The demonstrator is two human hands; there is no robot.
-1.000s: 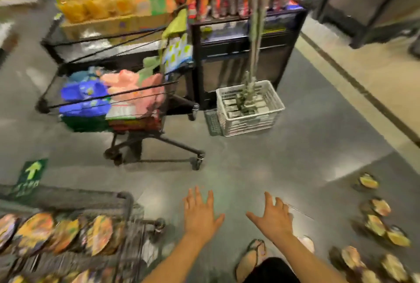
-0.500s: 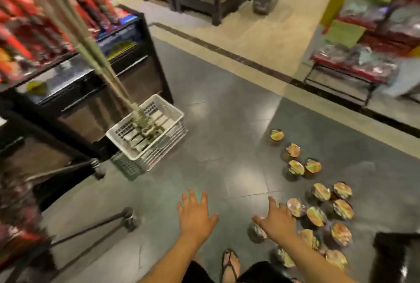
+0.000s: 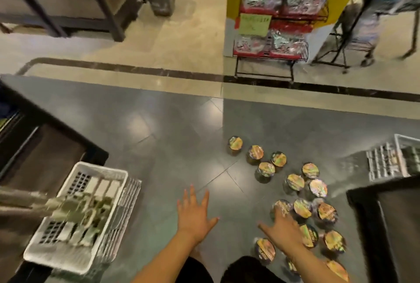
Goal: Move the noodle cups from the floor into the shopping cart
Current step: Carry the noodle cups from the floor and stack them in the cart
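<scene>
Several noodle cups (image 3: pixel 295 183) with shiny printed lids stand upright on the dark grey floor at the lower right. My right hand (image 3: pixel 284 229) hovers over the near cups with fingers spread, its fingertips at one cup's lid (image 3: pixel 281 207), holding nothing. My left hand (image 3: pixel 194 213) is stretched out flat to the left of the cups, fingers apart and empty. Another cup (image 3: pixel 264 248) stands just below my right wrist. The shopping cart is out of view.
A white plastic basket (image 3: pixel 75 216) with long handles sticking out sits at the lower left beside a dark display stand (image 3: pixel 45 146). Another dark stand (image 3: pixel 386 221) and a white crate (image 3: pixel 391 160) are at the right. A red rack (image 3: pixel 270 55) stands beyond the floor stripe.
The view has swung right, away from the shopping cart and onto the cups. My right hand has come over the nearest cups; both hands stay empty.
</scene>
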